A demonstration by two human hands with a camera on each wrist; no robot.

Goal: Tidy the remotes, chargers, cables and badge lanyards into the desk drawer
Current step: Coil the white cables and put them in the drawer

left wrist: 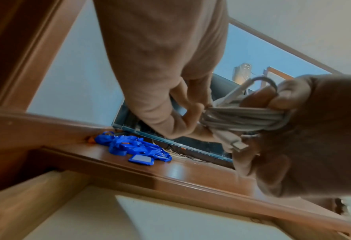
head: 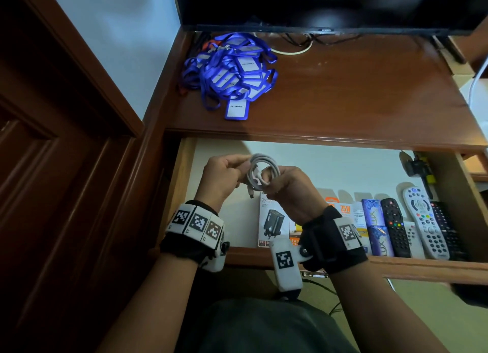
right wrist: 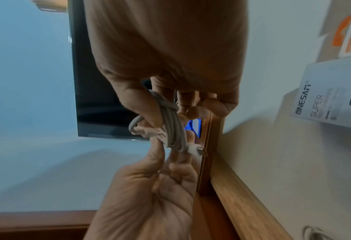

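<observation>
A coiled white cable (head: 264, 171) hangs above the left part of the open drawer (head: 343, 168), held between both hands. My left hand (head: 241, 169) pinches the coil's left side. My right hand (head: 274, 179) grips its right side, fingers curled round the loops. One plug end (head: 250, 193) dangles below the coil. In the left wrist view the cable (left wrist: 242, 118) is a tight bundle between the two hands. The right wrist view shows the cable (right wrist: 172, 129) with its plug pointing down. A heap of blue badge lanyards (head: 229, 70) lies on the desk top's back left.
In the drawer's front row stand a charger box (head: 273, 220), more small boxes, and several remotes (head: 425, 220) at the right. A TV (head: 317, 4) stands at the back of the wooden desk top (head: 343, 88). A dark wooden door (head: 52, 168) is at the left.
</observation>
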